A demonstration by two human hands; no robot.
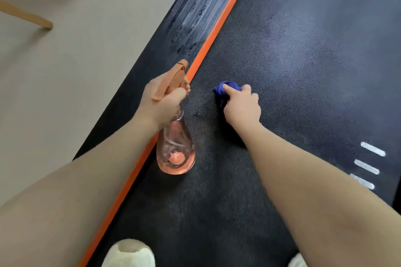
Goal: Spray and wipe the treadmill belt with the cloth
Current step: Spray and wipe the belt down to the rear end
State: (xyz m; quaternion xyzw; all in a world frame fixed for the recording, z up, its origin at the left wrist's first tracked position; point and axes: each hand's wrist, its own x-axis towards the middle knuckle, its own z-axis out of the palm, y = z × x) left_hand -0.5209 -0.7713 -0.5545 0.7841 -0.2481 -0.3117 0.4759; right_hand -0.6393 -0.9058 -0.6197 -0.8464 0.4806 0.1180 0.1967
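The black textured treadmill belt (303,71) fills the right half of the view, with a damp sheen further up. My left hand (161,102) grips the neck of a clear spray bottle (175,149) with an orange trigger head, upright over the belt's left edge. My right hand (242,106) grips a bunched blue cloth (225,90) and presses it onto the belt just right of the bottle. Most of the cloth is hidden under my fingers.
An orange stripe (217,34) borders the belt, beside a ribbed black side rail (195,13) with wet droplets. Beige floor (65,71) lies left, with wooden furniture legs (26,15) at top left. White markings (368,165) sit on the belt. My slippered feet (128,253) stand at the bottom.
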